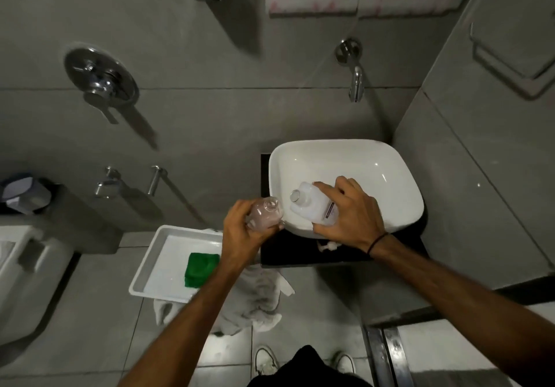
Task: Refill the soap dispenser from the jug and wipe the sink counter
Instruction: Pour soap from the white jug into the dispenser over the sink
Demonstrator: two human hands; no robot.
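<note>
My left hand (240,233) grips a clear soap dispenser bottle (267,211) holding pinkish liquid, its neck open with no pump on it, just left of the white sink basin (375,158). My right hand (348,215) holds a white translucent jug (312,203) over the basin's near-left part, its uncapped mouth pointing toward the bottle. The two openings sit close together, a little apart. The dark counter (300,257) lies under both hands. A small white object (327,245), possibly the pump, lies on the counter below my right wrist.
A white tray (168,254) with a green cloth (201,269) stands left of the counter on a crumpled grey towel (255,299). A wall spout (356,83) hangs above the basin. A toilet (27,266) is at far left. My shoes (265,359) show below.
</note>
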